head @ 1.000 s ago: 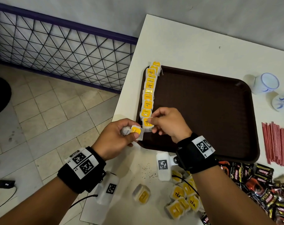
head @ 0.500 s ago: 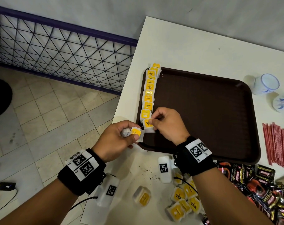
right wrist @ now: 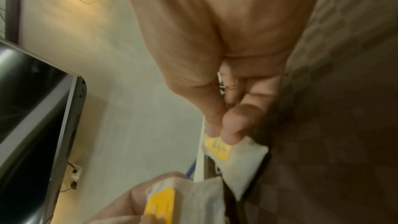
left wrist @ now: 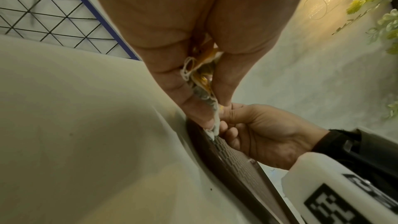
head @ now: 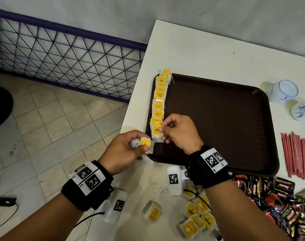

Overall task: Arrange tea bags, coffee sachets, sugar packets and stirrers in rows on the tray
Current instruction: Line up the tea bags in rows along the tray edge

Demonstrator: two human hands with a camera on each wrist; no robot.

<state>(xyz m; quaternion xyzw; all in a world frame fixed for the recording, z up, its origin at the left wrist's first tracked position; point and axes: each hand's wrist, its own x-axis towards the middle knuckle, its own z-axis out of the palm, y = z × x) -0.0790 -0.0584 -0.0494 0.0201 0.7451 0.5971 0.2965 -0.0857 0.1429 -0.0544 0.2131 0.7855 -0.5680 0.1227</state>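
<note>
A dark brown tray (head: 226, 122) lies on the white table (head: 200, 54). Down its left edge runs a row of white tea bags with yellow tags (head: 159, 101). My right hand (head: 180, 132) pinches the nearest tea bag (head: 156, 133) of that row by its yellow tag, low over the tray; the right wrist view shows the same tea bag (right wrist: 234, 156) held between thumb and forefinger. My left hand (head: 124, 150), just off the tray's near-left corner, grips a bunch of tea bags (head: 144, 144), seen squeezed between its fingers (left wrist: 202, 81) in the left wrist view.
Loose tea bags (head: 195, 214) lie on the table near my right forearm, one tea bag (head: 152, 212) apart from them. Black coffee sachets (head: 284, 202) are heaped at the near right. Red stirrers (head: 298, 155) lie right of the tray, two white cups (head: 284, 91) behind them. The table's left edge drops to a tiled floor.
My right hand has kept its pinch on the nearest tea bag and shifted only slightly at the end of the row. The left hand has stayed put with its tea bags.
</note>
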